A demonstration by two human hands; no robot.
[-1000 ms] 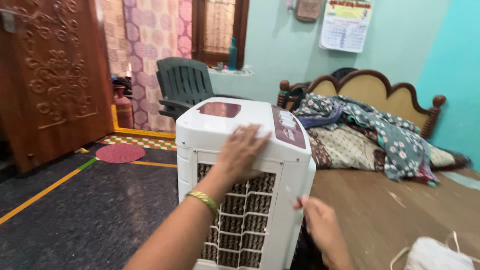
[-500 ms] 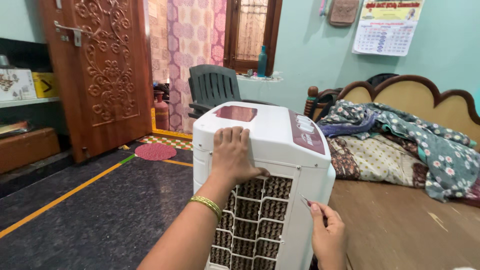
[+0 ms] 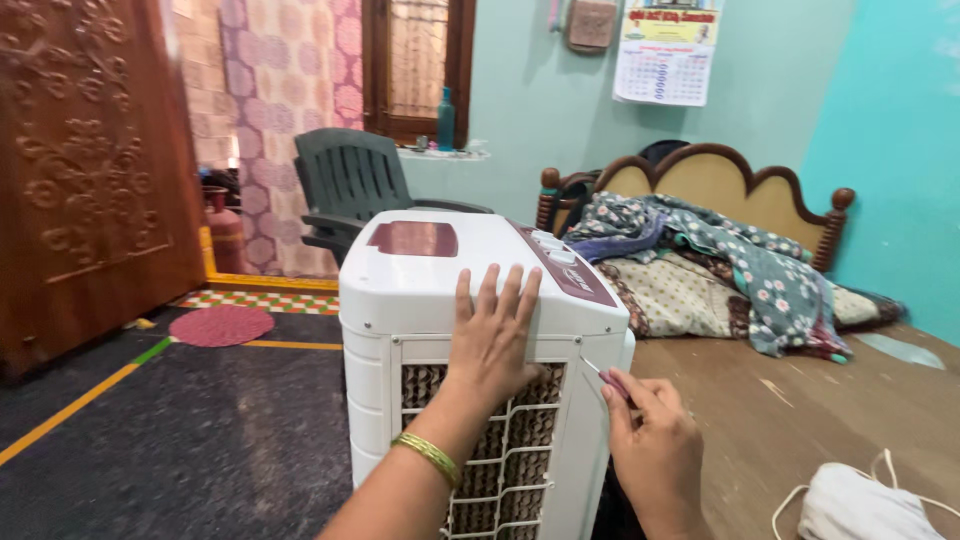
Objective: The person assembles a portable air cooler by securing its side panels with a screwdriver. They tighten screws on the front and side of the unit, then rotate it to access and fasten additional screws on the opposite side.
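Raised since half a second earlier, the right hand (image 3: 655, 440) now holds its screwdriver (image 3: 606, 380) tip at the upper right corner of the white air cooler (image 3: 430, 290), grip closed around the tool's handle. Left hand (image 3: 493, 335) lies flat and open on the cooler's top front edge. Cooler stands on the dark floor (image 3: 180, 450), just beside the wooden bed (image 3: 800, 420).

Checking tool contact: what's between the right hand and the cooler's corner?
Head view: a thin screwdriver spans from the right hand to the white air cooler, tip at its upper corner.
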